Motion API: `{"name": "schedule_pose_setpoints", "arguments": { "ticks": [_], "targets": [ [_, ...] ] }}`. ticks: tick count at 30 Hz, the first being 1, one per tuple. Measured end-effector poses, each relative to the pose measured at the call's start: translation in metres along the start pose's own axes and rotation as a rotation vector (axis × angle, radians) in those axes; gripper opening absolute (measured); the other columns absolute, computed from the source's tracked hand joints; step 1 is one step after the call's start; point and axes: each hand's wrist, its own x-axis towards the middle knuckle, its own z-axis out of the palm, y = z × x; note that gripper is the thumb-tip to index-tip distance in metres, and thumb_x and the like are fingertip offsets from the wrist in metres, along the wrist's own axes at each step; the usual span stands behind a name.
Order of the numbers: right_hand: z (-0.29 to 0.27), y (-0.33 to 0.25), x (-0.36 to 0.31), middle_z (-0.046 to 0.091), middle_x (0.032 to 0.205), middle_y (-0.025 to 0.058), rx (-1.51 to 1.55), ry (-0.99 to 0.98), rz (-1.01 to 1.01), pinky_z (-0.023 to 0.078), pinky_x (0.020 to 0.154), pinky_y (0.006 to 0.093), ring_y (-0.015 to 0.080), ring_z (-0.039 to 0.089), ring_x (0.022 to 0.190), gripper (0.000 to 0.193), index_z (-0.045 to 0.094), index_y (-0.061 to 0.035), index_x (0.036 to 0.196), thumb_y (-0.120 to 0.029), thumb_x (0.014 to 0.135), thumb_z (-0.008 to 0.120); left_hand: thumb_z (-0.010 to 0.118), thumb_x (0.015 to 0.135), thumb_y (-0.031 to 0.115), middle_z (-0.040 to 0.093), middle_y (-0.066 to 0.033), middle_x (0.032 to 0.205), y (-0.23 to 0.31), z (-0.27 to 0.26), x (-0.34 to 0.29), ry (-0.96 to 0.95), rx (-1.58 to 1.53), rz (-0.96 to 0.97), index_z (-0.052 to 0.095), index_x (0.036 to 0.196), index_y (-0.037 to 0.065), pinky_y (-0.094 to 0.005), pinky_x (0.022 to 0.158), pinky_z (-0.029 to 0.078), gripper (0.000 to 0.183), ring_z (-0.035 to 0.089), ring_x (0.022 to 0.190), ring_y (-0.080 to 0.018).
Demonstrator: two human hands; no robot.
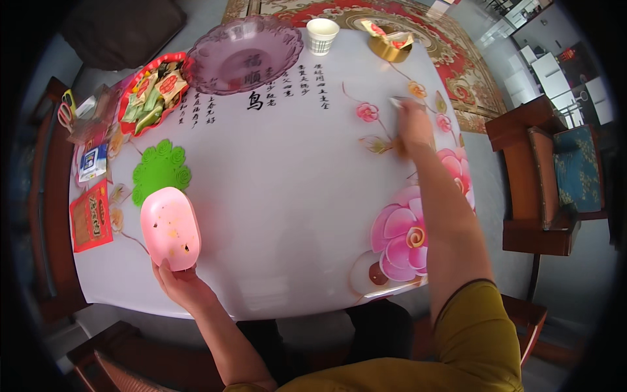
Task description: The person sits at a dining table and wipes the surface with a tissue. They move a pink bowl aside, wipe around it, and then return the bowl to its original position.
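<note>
My left hand [177, 282] grips the near end of a shallow pink plastic dish [168, 225], with its thumb over the rim. Dark and yellowish crumbs are scattered inside it. The dish is held over the table's left side, just in front of a green rose-edged mat [161, 168]. My right arm reaches across to the far right, where my right hand [415, 124], smeared by motion, is down at the tabletop. A small white wad [395, 102] shows at its fingers; its kind is too blurred to tell.
On the flower-printed table [294, 176] stand a purple translucent bowl [245, 55], a white paper cup [322, 36], a gold tin [390, 49] and a red snack tray [151, 95]. Packets [91, 215] and scissors [66, 110] lie left. A wooden chair [548, 176] stands right.
</note>
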Motion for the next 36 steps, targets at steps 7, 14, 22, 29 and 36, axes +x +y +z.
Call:
{"name": "schedule_pose_setpoints", "arguments": {
  "ticks": [7,14,22,29,36],
  "targets": [
    [0.032,-0.121,-0.127,0.06,0.091,0.0092,0.416,-0.189,-1.029,0.05,0.07,0.0406,0.0273,0.061,0.086,0.011,0.061,-0.0109,0.092,-0.012,0.084,0.054,0.041,0.093,0.028,0.052,-0.0158,0.123,0.005,-0.013,0.011,0.107,-0.07,0.051,0.045,0.125,-0.004,-0.0376,0.087,0.048,0.046,0.053,0.112,-0.0286],
    [0.075,-0.152,-0.009,0.062,0.089,0.008,0.236,0.025,-0.353,0.051,0.07,0.0415,0.0277,0.062,0.087,0.01,0.064,-0.0148,0.088,-0.015,0.086,0.055,0.039,0.093,0.029,0.05,-0.016,0.125,0.012,-0.02,0.015,0.129,-0.051,0.054,0.044,0.127,-0.003,-0.0394,0.089,0.048,0.047,0.052,0.115,-0.0299],
    [0.06,-0.211,-0.143,0.058,0.091,0.0054,0.487,-0.396,-1.009,0.049,0.074,0.0388,0.0268,0.058,0.088,0.016,0.063,-0.0181,0.094,-0.01,0.082,0.055,0.038,0.093,0.027,0.051,-0.0169,0.124,0.02,-0.029,0.024,0.208,-0.036,0.053,0.044,0.126,-0.005,-0.0389,0.088,0.049,0.046,0.053,0.113,-0.0297],
    [0.053,-0.21,-0.123,0.058,0.088,0.0057,0.424,-0.335,-0.9,0.048,0.068,0.0379,0.0268,0.059,0.082,0.009,0.064,-0.015,0.09,-0.017,0.086,0.056,0.039,0.093,0.029,0.05,-0.0155,0.125,0.021,-0.049,0.035,0.208,-0.074,0.065,0.044,0.127,-0.002,-0.038,0.088,0.049,0.047,0.053,0.114,-0.0281],
    [0.114,-0.297,-0.087,0.058,0.087,0.0071,0.359,-0.226,-0.723,0.047,0.07,0.0405,0.0289,0.058,0.081,0.011,0.064,-0.0139,0.094,-0.018,0.088,0.055,0.042,0.093,0.026,0.056,-0.0142,0.117,0.028,-0.054,0.045,0.284,-0.131,0.06,0.048,0.12,-0.005,-0.033,0.083,0.049,0.041,0.057,0.105,-0.0245]
  ]
}}
